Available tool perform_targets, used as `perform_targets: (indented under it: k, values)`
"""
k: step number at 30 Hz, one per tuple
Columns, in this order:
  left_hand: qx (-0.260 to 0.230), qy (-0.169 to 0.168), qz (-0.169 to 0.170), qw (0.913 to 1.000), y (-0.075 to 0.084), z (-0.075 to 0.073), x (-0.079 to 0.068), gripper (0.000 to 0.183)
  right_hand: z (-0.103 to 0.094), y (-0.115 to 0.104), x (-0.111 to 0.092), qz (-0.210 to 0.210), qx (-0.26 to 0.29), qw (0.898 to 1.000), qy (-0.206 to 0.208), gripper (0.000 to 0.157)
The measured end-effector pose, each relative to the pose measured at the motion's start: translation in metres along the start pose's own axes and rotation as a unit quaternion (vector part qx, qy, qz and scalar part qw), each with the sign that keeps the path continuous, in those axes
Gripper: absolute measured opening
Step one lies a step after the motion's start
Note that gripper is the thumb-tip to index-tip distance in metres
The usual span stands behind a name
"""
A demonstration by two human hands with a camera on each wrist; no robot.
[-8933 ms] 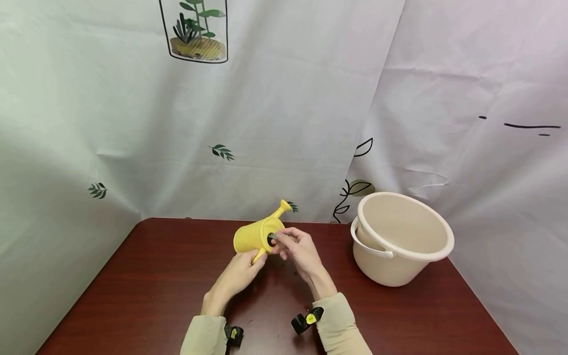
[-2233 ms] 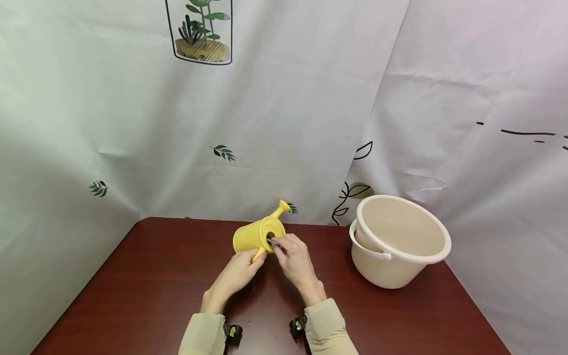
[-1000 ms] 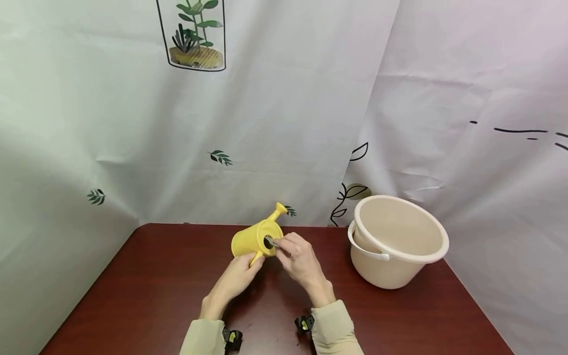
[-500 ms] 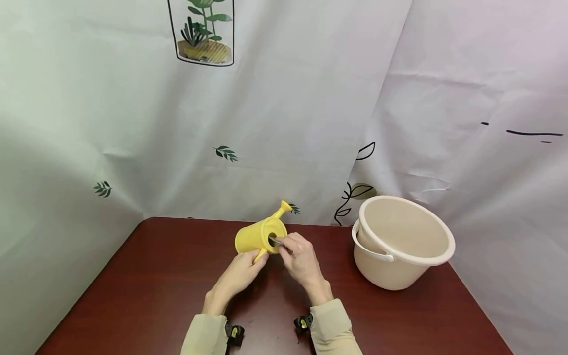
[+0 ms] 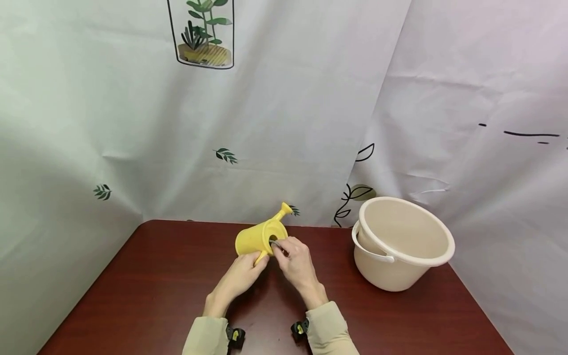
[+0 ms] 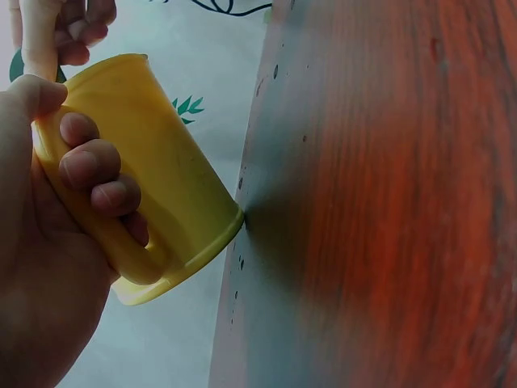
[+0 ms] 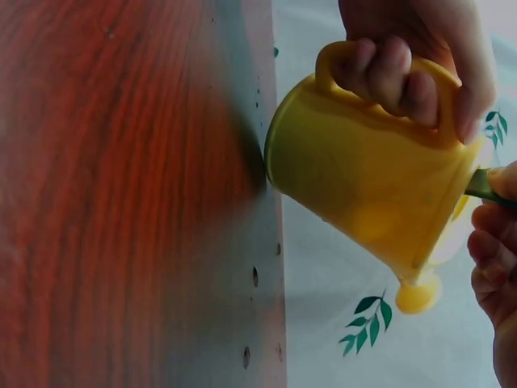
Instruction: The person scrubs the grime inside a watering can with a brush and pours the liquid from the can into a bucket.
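A small yellow watering can (image 5: 251, 240) is tilted on its side over the table, its top opening facing the right hand and its spout pointing up and right. The left hand (image 5: 241, 276) grips the can's handle, with fingers curled through it in the left wrist view. Between thumb and fingers the right hand (image 5: 298, 264) pinches a dark green, thin, flat strip (image 7: 482, 185). The strip reaches into the can's opening, and its far end is hidden inside. In the right wrist view, the can's bottom edge is right at the tabletop.
On the right side of the dark red-brown table (image 5: 155, 296) stands a cream bucket (image 5: 386, 276) with a white handle, and a cream basin (image 5: 401, 227) sits tilted in its top. A white printed cloth (image 5: 284, 98) hangs behind the table.
Over the last seconds the right hand has made small shifts at the opening, the strip's angle changing. Now less of the strip shows. The left hand's grip and the can stay nearly the same.
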State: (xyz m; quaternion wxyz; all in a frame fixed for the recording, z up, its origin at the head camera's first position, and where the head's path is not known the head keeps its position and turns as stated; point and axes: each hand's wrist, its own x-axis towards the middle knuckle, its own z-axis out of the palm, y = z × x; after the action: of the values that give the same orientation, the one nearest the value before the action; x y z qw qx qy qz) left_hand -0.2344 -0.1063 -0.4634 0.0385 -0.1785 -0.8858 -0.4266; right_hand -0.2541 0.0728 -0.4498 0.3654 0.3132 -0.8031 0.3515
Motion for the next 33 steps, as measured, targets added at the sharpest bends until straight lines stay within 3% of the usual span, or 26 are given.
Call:
perform_targets:
  k: [12, 26, 33]
  values:
    - [-0.005, 0.003, -0.005, 1.0000, -0.001, 0.001, 0.000, 0.039, -0.005, -0.001, 0.000, 0.015, 0.001, 1.000, -0.006, 0.005]
    - [0.003, 0.018, 0.012, 0.9998, -0.002, 0.002, 0.001, 0.038, -0.027, -0.007, 0.013, -0.044, -0.008, 0.999, 0.000, 0.009]
    - [-0.002, 0.017, 0.016, 0.9997, -0.001, 0.001, 0.001, 0.038, -0.036, -0.010, 0.016, -0.042, -0.004, 0.999, -0.027, 0.010]
